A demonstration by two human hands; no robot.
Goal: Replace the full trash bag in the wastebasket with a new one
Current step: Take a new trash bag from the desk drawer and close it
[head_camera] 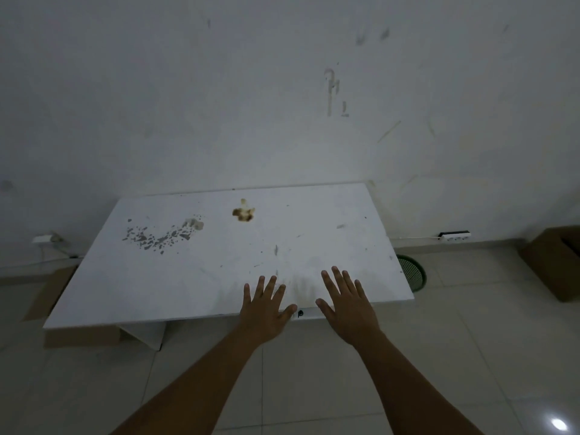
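Wastebasket [413,275] — green mesh — is half hidden behind the white table's [194,271] right edge; left hand [265,312] and right hand [348,306] are spread flat, gripping nothing, at its near edge.

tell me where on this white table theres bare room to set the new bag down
The white table is bare across its right half, from the brown stain to the right edge. The near left corner is bare too. Only the near middle is taken, by the left hand and right hand, spread open.
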